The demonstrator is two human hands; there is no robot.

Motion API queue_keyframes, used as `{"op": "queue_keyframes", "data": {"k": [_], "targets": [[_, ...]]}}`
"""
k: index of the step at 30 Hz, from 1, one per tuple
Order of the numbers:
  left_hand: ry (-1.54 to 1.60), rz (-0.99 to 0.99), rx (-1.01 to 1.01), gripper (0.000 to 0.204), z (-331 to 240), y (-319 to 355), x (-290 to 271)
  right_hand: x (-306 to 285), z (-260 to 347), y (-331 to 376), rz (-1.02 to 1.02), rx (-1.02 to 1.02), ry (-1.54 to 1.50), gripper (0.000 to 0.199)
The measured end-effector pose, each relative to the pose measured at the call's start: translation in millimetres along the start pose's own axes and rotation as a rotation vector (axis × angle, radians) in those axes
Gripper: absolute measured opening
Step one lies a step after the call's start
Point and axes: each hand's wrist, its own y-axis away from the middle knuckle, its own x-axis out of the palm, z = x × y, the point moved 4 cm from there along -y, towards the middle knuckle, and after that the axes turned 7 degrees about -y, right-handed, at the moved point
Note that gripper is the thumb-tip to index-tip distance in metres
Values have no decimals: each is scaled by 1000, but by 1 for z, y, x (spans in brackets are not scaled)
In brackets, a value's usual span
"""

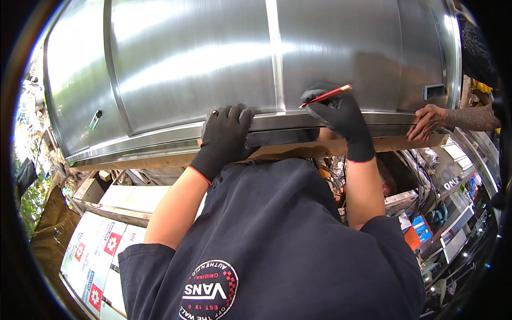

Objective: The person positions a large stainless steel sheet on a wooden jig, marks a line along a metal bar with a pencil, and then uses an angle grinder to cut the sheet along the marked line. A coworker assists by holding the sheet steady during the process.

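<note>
A large brushed stainless steel panel (192, 74) with raised ribs lies before me, its framed near edge (160, 133) running across my front. My left hand (226, 130), in a black glove with a red cuff, grips that edge, fingers bent over the top and thumb lower down. Just right of a bright vertical strip (277, 58), my right hand (336, 109), gloved alike, is closed round a red pencil (330, 96). The pencil's tip points left and down, close above the steel; whether it touches, I cannot tell.
Another person's bare hand (426, 121) holds the panel's right corner. A small cutter-like tool (96, 119) lies on the steel at left, a rectangular recess (434, 92) at right. A wooden beam (320, 148) runs beneath the edge. Film-covered sheets (101, 250) and cables (421, 181) lie below.
</note>
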Motion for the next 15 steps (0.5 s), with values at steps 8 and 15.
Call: {"op": "queue_keyframes", "data": {"k": [8,15], "targets": [[32,-40,6,80,1,-1,0,19,-6,-8,1,-125,297,12],[33,-9,12,75,-2,5,-2,19,-12,-3,5,-172,364,15]]}}
